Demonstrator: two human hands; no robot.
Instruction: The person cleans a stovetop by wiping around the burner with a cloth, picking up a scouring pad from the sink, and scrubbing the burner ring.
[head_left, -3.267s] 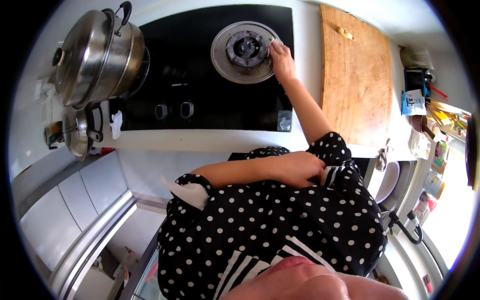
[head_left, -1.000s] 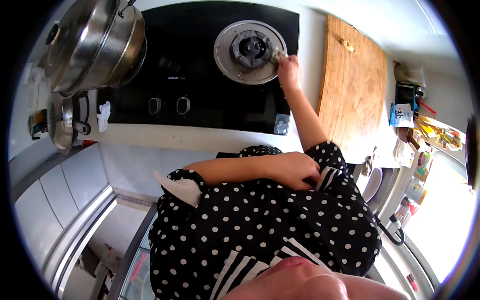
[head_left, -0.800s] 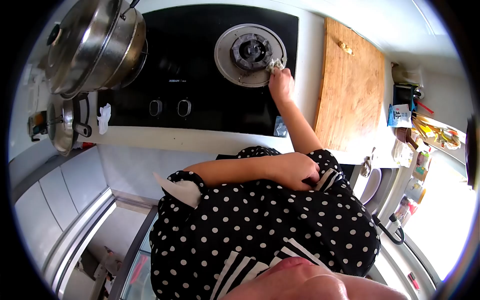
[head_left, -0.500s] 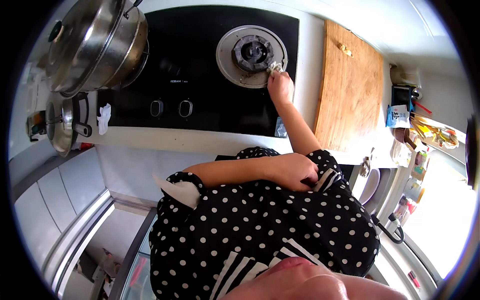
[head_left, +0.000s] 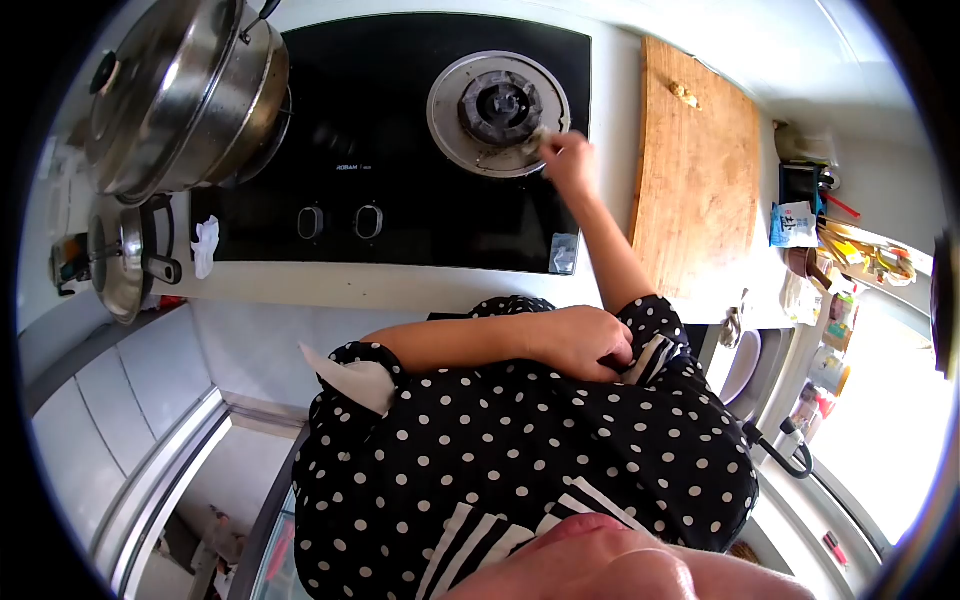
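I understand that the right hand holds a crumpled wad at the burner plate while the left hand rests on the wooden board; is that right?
Not quite: the head view shows the left hand at the right sleeve, not on the wooden board. The right hand does hold the crumpled wad at the burner plate.

Right forearm (head_left: 618,248): bare, extended, pointing to 11 o'clock; right wrist (head_left: 577,188) nearly in line. Right grip (head_left: 568,160): fingers curled closed, tips blurred. Left forearm (head_left: 455,340): bent across torso (head_left: 530,430) toward 3 o'clock. Left grip (head_left: 585,342): knuckles outward, curled against right upper arm (head_left: 660,325), fingertips hidden.
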